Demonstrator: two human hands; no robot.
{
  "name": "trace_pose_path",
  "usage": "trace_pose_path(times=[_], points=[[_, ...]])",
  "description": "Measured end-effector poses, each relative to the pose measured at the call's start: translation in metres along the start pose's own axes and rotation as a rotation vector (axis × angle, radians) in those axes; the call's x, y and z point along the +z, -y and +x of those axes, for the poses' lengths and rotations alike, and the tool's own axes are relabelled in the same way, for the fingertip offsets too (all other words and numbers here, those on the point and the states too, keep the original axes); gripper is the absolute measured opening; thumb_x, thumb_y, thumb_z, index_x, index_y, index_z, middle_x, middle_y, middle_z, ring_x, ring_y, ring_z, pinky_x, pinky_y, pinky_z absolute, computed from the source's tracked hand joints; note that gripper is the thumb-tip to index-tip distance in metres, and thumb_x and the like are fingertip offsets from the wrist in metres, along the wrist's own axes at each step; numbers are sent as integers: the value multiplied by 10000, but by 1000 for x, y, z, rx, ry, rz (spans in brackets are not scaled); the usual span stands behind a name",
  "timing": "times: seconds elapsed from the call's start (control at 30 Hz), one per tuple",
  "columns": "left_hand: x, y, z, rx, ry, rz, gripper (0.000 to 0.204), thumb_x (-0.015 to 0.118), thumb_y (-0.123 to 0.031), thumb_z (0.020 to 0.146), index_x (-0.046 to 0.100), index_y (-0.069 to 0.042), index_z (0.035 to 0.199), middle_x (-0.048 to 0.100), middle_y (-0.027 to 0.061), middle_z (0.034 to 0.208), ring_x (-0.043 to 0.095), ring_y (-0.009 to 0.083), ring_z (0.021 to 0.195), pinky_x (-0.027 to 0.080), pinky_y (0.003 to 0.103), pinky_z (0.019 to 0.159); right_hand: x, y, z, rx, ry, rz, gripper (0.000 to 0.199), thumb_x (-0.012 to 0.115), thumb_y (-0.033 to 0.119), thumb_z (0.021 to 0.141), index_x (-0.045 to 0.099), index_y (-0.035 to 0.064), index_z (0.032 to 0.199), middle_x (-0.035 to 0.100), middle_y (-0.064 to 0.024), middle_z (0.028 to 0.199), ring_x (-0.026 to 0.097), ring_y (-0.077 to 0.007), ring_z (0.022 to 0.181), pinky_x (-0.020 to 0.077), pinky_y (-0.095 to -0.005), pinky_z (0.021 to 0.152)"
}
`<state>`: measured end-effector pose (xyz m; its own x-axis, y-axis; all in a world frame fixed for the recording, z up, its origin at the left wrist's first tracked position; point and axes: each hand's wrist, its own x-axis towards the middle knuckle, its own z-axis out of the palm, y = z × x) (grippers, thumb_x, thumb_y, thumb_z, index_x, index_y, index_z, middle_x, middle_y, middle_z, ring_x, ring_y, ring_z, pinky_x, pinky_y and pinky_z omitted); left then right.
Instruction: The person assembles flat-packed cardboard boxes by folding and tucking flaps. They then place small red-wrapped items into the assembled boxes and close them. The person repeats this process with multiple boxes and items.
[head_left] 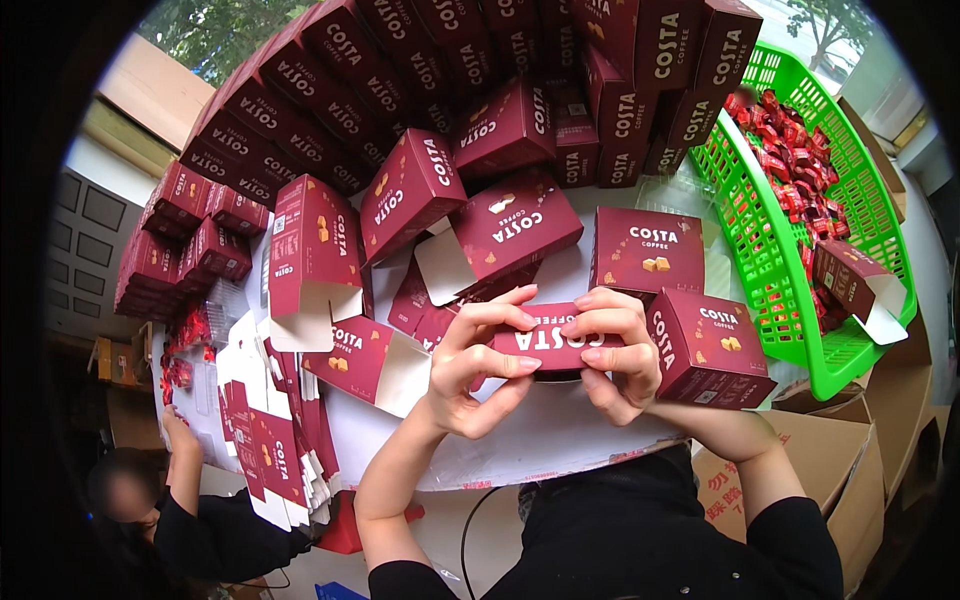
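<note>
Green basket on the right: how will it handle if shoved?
Probably stiff: the green basket has moulded-looking slotted walls that hold their shape. Likely a shifting load, since the red packets inside look loose and heaped. The open box in it may slide or tip, as it sits tilted near the rim.

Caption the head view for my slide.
Left hand and right hand hold a maroon cardboard box; at right, a green plastic basket of red wrapped pieces.
</note>
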<state>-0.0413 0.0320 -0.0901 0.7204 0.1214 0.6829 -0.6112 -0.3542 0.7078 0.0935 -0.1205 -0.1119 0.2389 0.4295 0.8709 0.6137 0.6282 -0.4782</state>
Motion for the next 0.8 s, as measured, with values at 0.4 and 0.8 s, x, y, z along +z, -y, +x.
trace_pose_path(times=[0.4,0.8], points=[[-6,-2,-4,-124,9,-47,161,575,8,777,630,22,928,540,218,1124,527,460,1203,409,553,1034,-11,-8,2,-51,128,4,384,511,121,766,604,-43,1100,606,-239,1159,558,-349,984,451,-457,866],[-2,-4,0,-109,22,75,271,758,-42,759,648,-40,1007,520,153,1116,556,410,1162,451,504,992,-11,1,3,2,132,46,310,576,146,845,626,-45,1084,632,-259,1133,587,-400,1013,492,-496,877]])
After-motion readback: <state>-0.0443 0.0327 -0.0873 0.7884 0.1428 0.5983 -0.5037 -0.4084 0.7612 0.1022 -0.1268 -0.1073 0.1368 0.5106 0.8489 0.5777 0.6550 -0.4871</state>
